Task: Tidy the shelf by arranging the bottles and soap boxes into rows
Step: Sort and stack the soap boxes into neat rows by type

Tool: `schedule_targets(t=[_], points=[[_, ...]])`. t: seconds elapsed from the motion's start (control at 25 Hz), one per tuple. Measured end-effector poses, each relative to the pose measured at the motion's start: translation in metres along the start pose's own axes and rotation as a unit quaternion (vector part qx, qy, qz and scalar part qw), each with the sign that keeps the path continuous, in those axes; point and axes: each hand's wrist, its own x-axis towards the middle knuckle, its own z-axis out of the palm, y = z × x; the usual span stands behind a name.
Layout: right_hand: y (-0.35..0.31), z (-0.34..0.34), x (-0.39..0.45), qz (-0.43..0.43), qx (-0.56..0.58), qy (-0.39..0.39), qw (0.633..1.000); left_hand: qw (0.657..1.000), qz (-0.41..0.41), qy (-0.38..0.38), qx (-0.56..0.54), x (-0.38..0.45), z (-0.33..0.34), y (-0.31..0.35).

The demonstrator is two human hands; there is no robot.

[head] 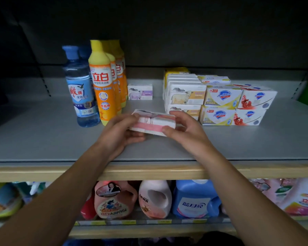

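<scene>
We hold a pink and white soap box (154,124) over the grey shelf (43,139), left hand (122,130) and right hand (184,129) each curled round one end. It sits between the orange bottles (103,82) and the stacked soap boxes (217,102).

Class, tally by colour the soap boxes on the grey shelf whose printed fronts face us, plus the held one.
Purple sheep box: 1
Tan sheep boxes: 2
Yellow shield boxes: 2
Red shield boxes: 2
Pink box, in left hand and right hand: 1
Total: 8
</scene>
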Motion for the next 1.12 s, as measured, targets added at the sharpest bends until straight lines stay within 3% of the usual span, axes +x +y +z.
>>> schedule_targets(t=[0.24, 0.4, 0.56, 0.8, 0.96, 1.12], points=[[-0.007, 0.0, 0.005, 0.09, -0.006, 0.031, 0.995, 0.994, -0.003, 0.05, 0.098, 0.001, 0.006, -0.002], [-0.011, 0.002, -0.001, 0.048, 0.045, 0.045, 0.997, 0.995, 0.005, 0.05, 0.083, 0.0, 0.007, 0.0], [-0.01, 0.0, -0.011, -0.03, -0.043, -0.013, 0.999, 0.999, 0.005, 0.025, 0.048, 0.003, 0.006, -0.002], [-0.014, 0.007, -0.007, -0.001, 0.001, 0.025, 1.0, 0.999, 0.015, 0.007, -0.038, 0.005, -0.003, -0.006], [-0.027, 0.037, -0.02, -0.135, -0.088, 0.037, 0.986, 0.992, -0.033, 0.018, -0.12, 0.009, -0.003, 0.002], [-0.028, 0.065, -0.026, -0.341, -0.29, 0.012, 0.894, 0.978, -0.086, 0.007, -0.191, 0.009, -0.006, 0.004]])
